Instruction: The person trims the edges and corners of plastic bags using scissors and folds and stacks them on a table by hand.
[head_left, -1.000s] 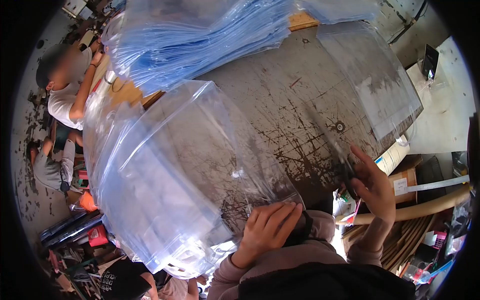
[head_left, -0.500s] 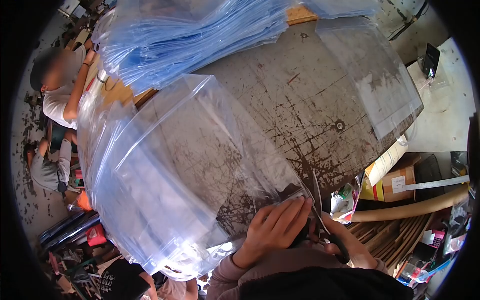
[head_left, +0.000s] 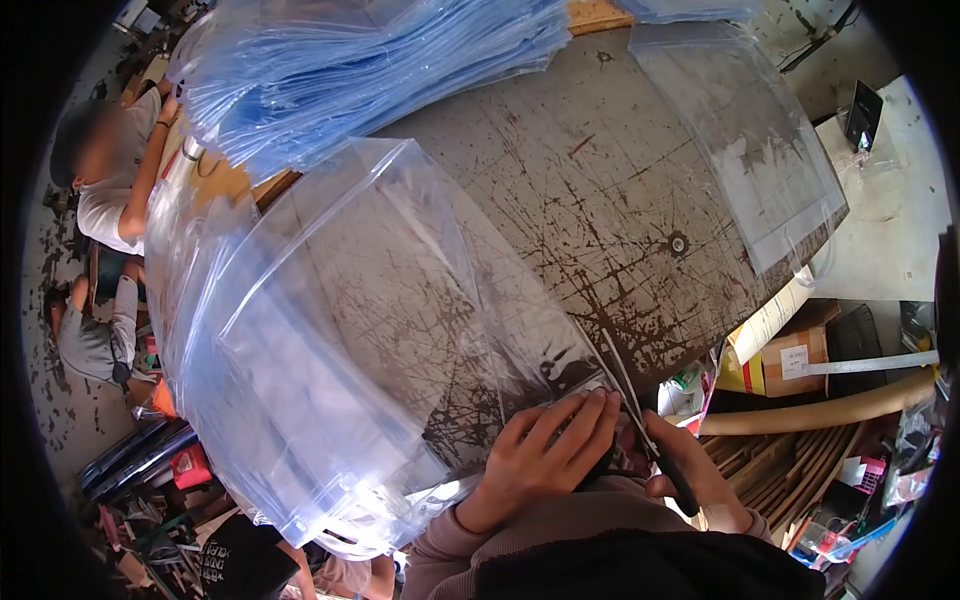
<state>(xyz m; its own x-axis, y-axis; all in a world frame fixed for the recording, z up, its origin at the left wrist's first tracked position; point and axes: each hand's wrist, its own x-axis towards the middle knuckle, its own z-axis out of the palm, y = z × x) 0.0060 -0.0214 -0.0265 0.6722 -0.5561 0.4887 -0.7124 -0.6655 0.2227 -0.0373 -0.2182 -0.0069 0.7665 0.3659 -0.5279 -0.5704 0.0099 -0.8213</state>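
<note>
My right hand (head_left: 705, 475) grips a pair of scissors (head_left: 632, 395) by the dark handles, low at the table's front edge. Their long blades point up and left, along the right side of a clear plastic bag (head_left: 450, 290). My left hand (head_left: 550, 450) lies over the near corner of this bag, fingers close together on the film, just left of the blades; its thumb is hidden. The bag stretches from my fingers toward the upper left, overlapping a pile of clear plastic bags (head_left: 290, 400). Whether the blades have film between them I cannot tell.
A thick stack of bluish plastic bags (head_left: 380, 85) fills the far left of the scratched table (head_left: 620, 230). Another clear bag (head_left: 740, 150) lies far right. Below the right edge are a cardboard box (head_left: 800, 355) and a brown tube (head_left: 820, 410). Other people sit at left.
The scissors have swung left and forward, their blades now lying farther along the bag's edge. My left hand stays almost in place on the bag. The view has shifted slightly.
</note>
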